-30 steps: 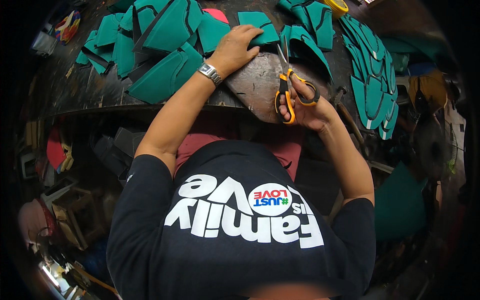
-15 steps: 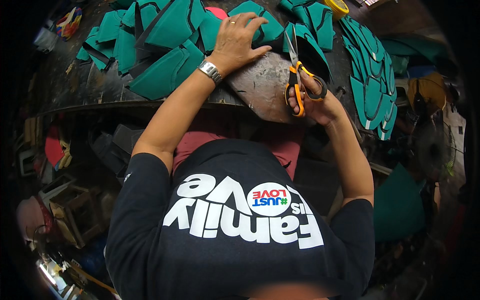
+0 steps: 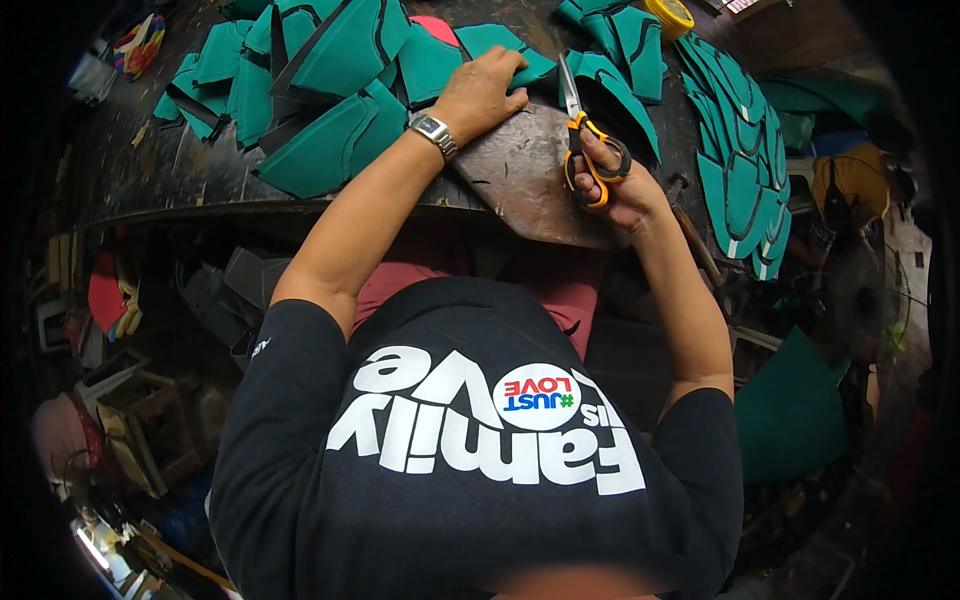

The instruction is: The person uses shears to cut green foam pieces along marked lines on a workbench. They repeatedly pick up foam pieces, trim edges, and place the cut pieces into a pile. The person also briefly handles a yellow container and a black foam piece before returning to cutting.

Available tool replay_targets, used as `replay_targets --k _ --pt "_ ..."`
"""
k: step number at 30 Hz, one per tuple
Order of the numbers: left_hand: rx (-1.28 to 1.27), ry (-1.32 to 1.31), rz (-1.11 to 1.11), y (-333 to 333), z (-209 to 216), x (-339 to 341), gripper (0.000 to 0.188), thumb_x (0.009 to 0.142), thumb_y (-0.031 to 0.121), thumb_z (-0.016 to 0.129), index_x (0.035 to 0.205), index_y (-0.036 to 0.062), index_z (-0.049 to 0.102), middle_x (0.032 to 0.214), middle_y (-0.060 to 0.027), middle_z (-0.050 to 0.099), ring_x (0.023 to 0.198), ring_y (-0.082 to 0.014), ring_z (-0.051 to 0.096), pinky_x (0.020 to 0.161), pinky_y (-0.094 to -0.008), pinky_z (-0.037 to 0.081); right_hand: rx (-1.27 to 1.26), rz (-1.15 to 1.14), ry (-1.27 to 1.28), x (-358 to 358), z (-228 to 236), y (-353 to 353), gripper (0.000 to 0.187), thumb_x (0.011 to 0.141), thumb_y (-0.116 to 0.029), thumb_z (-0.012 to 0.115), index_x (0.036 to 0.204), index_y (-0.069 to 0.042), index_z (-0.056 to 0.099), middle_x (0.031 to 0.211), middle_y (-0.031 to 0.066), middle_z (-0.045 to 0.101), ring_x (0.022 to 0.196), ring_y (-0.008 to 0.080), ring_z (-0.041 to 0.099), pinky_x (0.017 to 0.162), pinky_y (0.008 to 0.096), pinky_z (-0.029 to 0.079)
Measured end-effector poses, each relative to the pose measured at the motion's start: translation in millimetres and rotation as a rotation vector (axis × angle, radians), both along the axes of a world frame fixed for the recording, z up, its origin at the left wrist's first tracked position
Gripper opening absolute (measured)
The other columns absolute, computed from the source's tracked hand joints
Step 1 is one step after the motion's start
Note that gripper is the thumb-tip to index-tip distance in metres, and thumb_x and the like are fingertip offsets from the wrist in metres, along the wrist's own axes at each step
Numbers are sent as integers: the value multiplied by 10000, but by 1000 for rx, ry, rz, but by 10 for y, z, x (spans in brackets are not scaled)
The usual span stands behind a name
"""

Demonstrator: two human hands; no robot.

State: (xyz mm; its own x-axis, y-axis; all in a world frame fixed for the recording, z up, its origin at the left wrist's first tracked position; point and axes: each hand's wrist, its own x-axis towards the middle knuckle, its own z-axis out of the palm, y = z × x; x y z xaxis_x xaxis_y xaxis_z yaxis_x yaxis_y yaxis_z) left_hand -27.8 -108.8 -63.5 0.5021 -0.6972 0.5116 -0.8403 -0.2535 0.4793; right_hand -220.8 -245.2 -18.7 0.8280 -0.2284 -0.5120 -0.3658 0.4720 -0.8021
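Right fingers (image 3: 586, 184) hold scissors (image 3: 576, 122) (orange-and-black handles) beside a green piece (image 3: 618, 86).

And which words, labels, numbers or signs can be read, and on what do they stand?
I copy no wording.
Black cloth shirt: large white lettering, readable, upside down.
Round white print on its chest: coloured lettering, readable.
Black left sleeve: white print, too small.
Silver metal wristwatch dial: too small.
White sheet, top: unreadable.

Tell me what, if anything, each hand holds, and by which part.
The right hand holds the scissors by the handles. The left hand is on a green piece; whether it grips that cannot be told.
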Motion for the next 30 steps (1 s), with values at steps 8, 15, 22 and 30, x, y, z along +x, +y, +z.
replay_targets --k 8,15,22,30 --pt "-170 -327 -7 141 225 33 272 781 198 693 1041 126 653 1002 -38 647 967 -222 612 953 -394 438 -118 -13 -29 -262 81 147 334 865 -360 704 852 -52 577 716 22 571 559 97 549 516 219 453" --pt "-49 -476 -215 412 209 -282 327 738 226 746 1023 128 622 935 -18 601 971 -197 595 1022 -425 392 -169 -162 -115 -556 131 268 292 864 -320 709 862 -59 581 695 20 584 561 94 561 512 221 470" --pt "-26 -117 -213 331 92 -101 328 762 122 701 1071 81 599 1025 -108 583 933 -293 606 820 -372 509 -99 -198 -135 -363 -37 44 328 875 -380 685 849 -68 588 664 46 586 519 117 545 497 226 435" --pt "-164 42 -121 464 54 78 323 800 81 672 1121 75 640 1083 -96 632 994 -264 626 869 -329 519 154 103 -145 -409 -90 73 538 915 -530 557 994 0 605 867 87 631 653 161 615 527 252 498"
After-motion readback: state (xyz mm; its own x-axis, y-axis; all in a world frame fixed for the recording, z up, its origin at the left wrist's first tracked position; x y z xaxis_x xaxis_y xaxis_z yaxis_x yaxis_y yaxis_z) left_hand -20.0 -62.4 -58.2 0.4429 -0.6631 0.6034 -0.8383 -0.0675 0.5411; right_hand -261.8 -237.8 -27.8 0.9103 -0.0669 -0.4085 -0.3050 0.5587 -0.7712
